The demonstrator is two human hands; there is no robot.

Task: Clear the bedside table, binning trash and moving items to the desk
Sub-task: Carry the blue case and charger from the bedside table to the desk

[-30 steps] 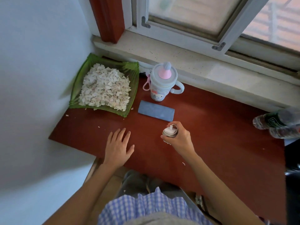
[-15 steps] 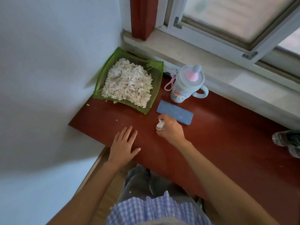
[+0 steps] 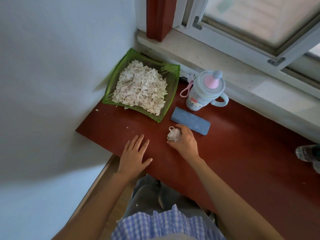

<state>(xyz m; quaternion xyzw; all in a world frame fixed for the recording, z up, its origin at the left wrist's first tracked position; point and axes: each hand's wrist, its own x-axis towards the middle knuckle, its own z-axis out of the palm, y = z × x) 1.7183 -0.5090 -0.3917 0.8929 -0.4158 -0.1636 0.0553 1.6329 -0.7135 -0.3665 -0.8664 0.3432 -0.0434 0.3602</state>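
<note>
My right hand (image 3: 186,142) is closed around a small white bundle, something like a rolled cord (image 3: 172,135), low over the red-brown table top (image 3: 242,153). My left hand (image 3: 134,153) lies flat with fingers spread near the table's front edge, holding nothing. Just beyond my right hand lies a flat blue rectangular case (image 3: 190,121). Behind it stands a pale blue child's sippy cup (image 3: 206,90) with a pink spout, a handle and a pink loop. A green square dish (image 3: 171,94) heaped with white paper scraps sits in the far left corner.
A white wall borders the table on the left, and a stone window sill (image 3: 225,66) and window frame run along the back. Clear plastic bottles (image 3: 310,153) lie at the right edge. A few paper crumbs (image 3: 97,110) dot the table near the dish.
My right hand with the white bundle has come down closer to the table, near the blue case. The view has swung to the left; my left hand stays flat.
</note>
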